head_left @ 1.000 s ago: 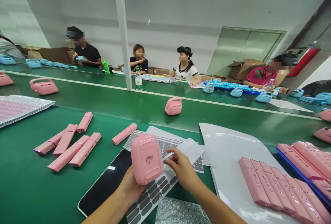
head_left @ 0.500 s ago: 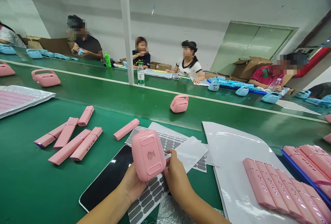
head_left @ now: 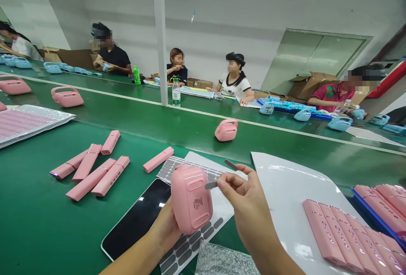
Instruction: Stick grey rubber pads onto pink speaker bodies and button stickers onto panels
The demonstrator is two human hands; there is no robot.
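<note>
My left hand (head_left: 165,229) is closed around a pink portable speaker (head_left: 187,201), tilted so that its underside, with printed text and two raised oval outlines, faces me. At the speaker's right edge, my right hand (head_left: 250,207) pinches a grey oval sticker (head_left: 211,185) between its fingertips. A second grey oval sticker (head_left: 231,165) clings to another finger of that hand. Whether the first sticker touches the speaker I cannot tell. Beneath both hands lie sheets of grey oval stickers (head_left: 182,249), partly covered. A black glossy panel with a white edge (head_left: 136,220) lies under my left forearm.
Several pink stick-shaped devices (head_left: 111,175) lie at left, others on white sheets (head_left: 285,182) and in a blue tray (head_left: 368,207) at right. Bubble wrap (head_left: 225,260) is at the front. A pink speaker (head_left: 226,130) stands farther back. Co-workers (head_left: 236,82) sit opposite.
My right hand has come up and right from the speaker's lower side, now showing two grey stickers at its fingers. The speaker has turned slightly in my left hand.
</note>
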